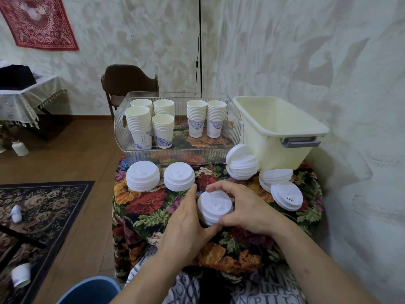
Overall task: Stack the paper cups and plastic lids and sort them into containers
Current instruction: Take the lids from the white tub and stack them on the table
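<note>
Right now both hands are clamped on one stack of white plastic lids (214, 208) at the front-centre of the table w/ the floral cloth (142, 213). Left hand (188, 224) presses against the stack's left side, fingers fairly straight and pointing up, thumb under the near edge. Right hand (238, 207) curls over the far side and right, fingertips at the stack's top-left rim, thumb at its near edge.

Containers at the back of the table:
- Clear ribbed bin (175, 150), left/centre. Holds six stacks of paper cups, all upright. Left group (151, 123): four stacks close together, bottom cups w/ blue-purple print. Right group (207, 118): two stacks side by side, touching or nearly so, blue ornament on the bottom cups. Gap between the two groups shows the cloth through the bin floor.
- Cream tub (282, 132), right, just beside the clear bin, grey handle on its near end. No contents visible inside.

Other lids lie on the cloth, not in any container: two neat stacks (142, 175) (179, 176) in front of the clear bin; a tilted stack (242, 164) leaning at the tub's near-left corner; a toppled, fanned stack (282, 188) in front of the tub.
</note>
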